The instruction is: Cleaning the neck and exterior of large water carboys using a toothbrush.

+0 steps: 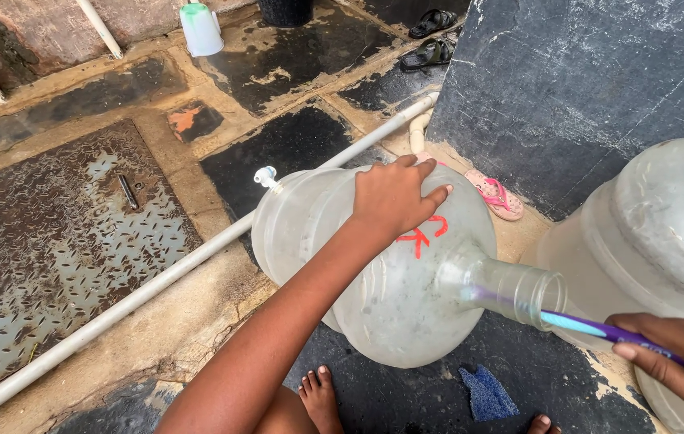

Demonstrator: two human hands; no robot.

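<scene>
A large clear plastic water jug [318, 241] lies on its side on the wet stone floor, with its open neck [519, 289] turned toward the right. There are red marks on its shoulder and a small white tap at its far end. My left hand [394, 197] rests flat on top of the jug. My right hand [679, 362] grips a purple and blue toothbrush [583, 325], whose head end reaches into the jug's neck. My bare feet [322, 398] stand just below the jug.
A second clear jug [663, 233] stands at the right against a dark stone wall [567, 88]. A white pipe [141, 293] runs diagonally across the floor beside a metal hatch plate [44, 241]. A blue scrub cloth [486, 394], pink sandal [496, 195], dark sandals [430, 40] and white cup [200, 30] lie around.
</scene>
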